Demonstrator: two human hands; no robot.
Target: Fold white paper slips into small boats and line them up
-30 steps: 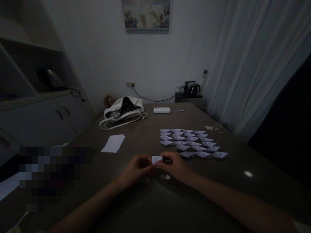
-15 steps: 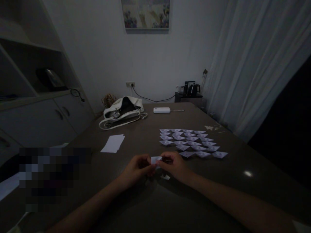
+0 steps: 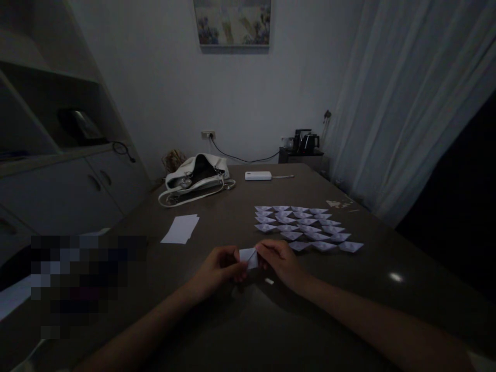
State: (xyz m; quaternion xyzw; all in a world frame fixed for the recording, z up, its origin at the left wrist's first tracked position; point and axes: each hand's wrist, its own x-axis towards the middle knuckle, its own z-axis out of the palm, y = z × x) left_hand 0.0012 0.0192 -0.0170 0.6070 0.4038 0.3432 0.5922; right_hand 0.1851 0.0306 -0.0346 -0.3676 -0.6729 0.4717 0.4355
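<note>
A small piece of folded white paper (image 3: 248,257) is held between my two hands just above the brown table (image 3: 232,330). My left hand (image 3: 221,266) pinches its left side, thumb in front. At the paper's upper right, my right hand (image 3: 279,258) grips the edge between thumb and fingers. A diagonal fold line crosses the paper's face. Beneath my right hand a white scrap (image 3: 269,281) shows on the table. Beyond that hand stand several folded paper boats (image 3: 308,229) in rows. Left of them lies a small stack of white paper sheets (image 3: 180,229).
A white handbag (image 3: 197,178) sits at the back left of the table. Near the far edge lies a white power bank (image 3: 258,176) with a short cable. Torn scraps (image 3: 339,204) lie on the right. A blurred patch (image 3: 85,284) covers things at the left.
My right hand has shifted slightly up along the paper, and a diagonal fold line now shows on it. The boats and sheets have not moved.
</note>
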